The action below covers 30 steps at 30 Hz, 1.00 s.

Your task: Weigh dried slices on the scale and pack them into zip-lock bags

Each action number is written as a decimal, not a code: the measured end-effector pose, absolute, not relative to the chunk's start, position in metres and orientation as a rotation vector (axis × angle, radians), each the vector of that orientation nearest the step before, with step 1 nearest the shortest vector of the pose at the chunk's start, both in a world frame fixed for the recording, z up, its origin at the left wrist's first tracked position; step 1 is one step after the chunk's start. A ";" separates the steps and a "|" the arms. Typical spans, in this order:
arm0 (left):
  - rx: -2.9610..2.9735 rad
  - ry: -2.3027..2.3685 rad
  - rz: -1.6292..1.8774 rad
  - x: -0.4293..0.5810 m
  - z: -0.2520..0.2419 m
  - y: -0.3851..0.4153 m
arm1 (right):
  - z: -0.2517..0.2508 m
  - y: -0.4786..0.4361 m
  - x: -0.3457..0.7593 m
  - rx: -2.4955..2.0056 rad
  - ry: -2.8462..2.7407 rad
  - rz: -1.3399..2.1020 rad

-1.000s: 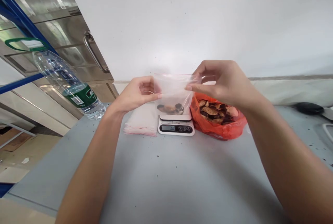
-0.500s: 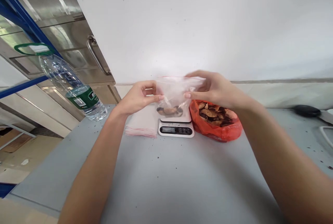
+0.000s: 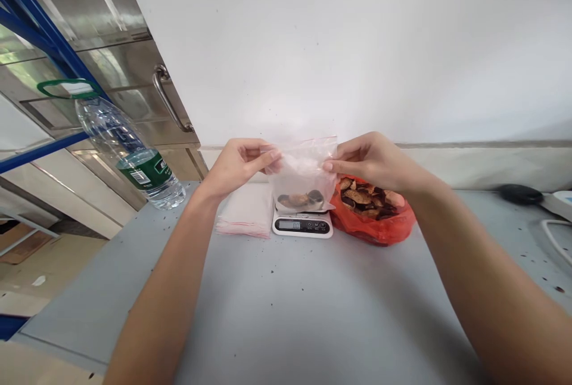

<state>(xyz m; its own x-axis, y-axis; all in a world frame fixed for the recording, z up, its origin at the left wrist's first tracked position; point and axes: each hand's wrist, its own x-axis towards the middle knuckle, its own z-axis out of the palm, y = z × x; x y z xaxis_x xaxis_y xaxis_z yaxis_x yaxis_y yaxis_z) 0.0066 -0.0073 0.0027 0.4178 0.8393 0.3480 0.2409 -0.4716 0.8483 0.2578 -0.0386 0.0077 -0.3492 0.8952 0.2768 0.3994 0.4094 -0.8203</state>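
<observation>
Between my two hands is a clear zip bag [image 3: 306,164] with a few brown dried slices [image 3: 300,199] at its bottom. My left hand [image 3: 239,167] pinches its upper left edge, and my right hand [image 3: 370,161] pinches the right edge. The bag hangs just above or against a small white digital scale [image 3: 302,226]; I cannot tell whether it touches the platform. The scale's display is lit and seems to read zero. To its left lies a stack of flat zip bags [image 3: 245,212]. Right of it, a red plastic bag [image 3: 379,231] stands open, full of dried brown slices [image 3: 364,194].
A large water bottle [image 3: 143,164] with a green handle stands at the table's left edge. At the far right are a black object [image 3: 521,194] and a white device [image 3: 560,201]. Dark crumbs dot the grey table [image 3: 286,313]. A white wall [image 3: 339,45] rises behind.
My right hand has closed its fingers on the zip bag's edge. The bag is pulled flatter, and the slices in it have shifted slightly right and lower.
</observation>
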 end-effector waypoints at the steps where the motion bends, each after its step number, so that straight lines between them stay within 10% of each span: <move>1: 1.932 0.920 1.014 0.005 0.003 -0.007 | 0.008 -0.039 0.260 -1.114 -1.934 0.850; 30: 1.858 0.906 1.068 0.001 0.003 -0.006 | 0.004 -0.044 0.270 -1.126 -1.846 0.741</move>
